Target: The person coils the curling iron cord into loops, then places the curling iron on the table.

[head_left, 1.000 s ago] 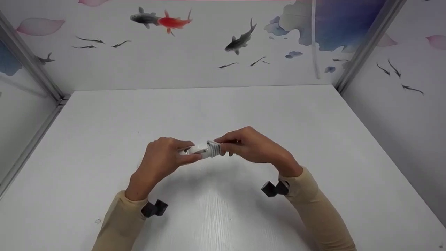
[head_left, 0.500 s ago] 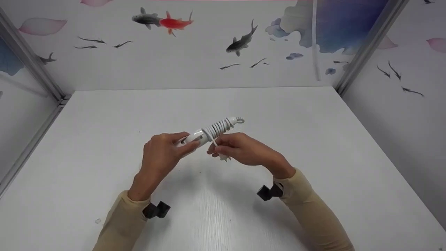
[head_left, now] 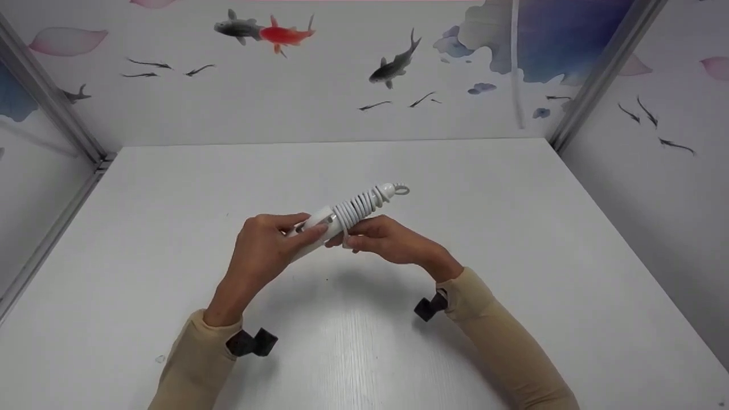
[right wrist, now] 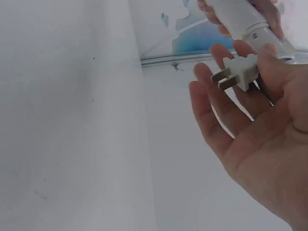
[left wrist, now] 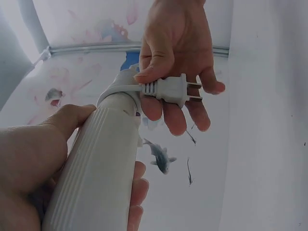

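A white wand-shaped electric appliance [head_left: 319, 217] is held above the table, tilted with its narrow end toward the far right. My left hand [head_left: 259, 242] grips its thick ribbed body [left wrist: 98, 163], thumb along one side and fingers round the other. Several turns of white cord [head_left: 354, 208] wrap the narrow part, and a small loop of cord [head_left: 402, 189] sticks out at the tip. Right beside the coils, my right hand [head_left: 387, 239] pinches the cord's two-pin plug [left wrist: 172, 89] at its ribbed neck between thumb and fingers. In the right wrist view, both metal prongs [right wrist: 226, 79] point away from the palm.
Both hands are over a white table [head_left: 353, 336]. A white back panel [head_left: 319, 97] printed with fish stands behind it, with side panels [head_left: 672, 188] and metal corner posts [head_left: 609, 68]. Black cube-shaped mounts [head_left: 252, 342] sit on both wrists.
The appliance has swung from lying across toward my right hand to pointing far right, baring its coils. My right hand has moved left and drawn the plug in close to the appliance.
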### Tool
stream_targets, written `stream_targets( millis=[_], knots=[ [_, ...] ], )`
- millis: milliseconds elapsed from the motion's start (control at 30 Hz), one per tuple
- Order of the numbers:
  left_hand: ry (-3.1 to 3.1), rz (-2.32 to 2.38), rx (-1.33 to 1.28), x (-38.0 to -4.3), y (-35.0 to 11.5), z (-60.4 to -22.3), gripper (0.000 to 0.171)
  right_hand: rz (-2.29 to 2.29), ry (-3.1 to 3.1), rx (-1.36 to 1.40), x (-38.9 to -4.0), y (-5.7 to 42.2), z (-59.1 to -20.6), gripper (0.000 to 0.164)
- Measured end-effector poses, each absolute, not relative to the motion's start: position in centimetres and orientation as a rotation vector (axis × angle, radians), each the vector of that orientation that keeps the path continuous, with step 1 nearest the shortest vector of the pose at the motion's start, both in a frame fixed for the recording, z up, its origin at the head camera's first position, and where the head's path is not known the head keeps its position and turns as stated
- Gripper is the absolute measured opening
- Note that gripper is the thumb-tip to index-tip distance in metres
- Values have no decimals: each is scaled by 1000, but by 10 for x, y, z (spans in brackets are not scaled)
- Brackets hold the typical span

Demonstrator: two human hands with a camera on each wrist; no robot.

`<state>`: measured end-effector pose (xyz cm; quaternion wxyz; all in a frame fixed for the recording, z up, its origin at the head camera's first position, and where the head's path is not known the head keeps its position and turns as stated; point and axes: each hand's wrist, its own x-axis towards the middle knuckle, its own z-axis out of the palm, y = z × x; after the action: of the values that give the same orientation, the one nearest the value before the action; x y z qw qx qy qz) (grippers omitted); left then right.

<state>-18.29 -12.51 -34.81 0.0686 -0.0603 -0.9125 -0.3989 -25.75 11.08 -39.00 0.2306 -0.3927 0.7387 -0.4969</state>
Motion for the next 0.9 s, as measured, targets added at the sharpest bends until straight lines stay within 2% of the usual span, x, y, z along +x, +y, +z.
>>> stream_targets(
  millis=[300,533,900],
  knots=[
    [-2795,-1172,-186,-188,-127,-353,48,-1416,2033,-971,-260,110,-394,29],
    [-2788,-1107,-149,-187,-126,-356,47,-1311,2196,-942,-240,103,-375,23],
    [-2801,-1060,-160,-188,-122,-360,48,-1030,2410,-989,-213,109,-346,26]
  ],
)
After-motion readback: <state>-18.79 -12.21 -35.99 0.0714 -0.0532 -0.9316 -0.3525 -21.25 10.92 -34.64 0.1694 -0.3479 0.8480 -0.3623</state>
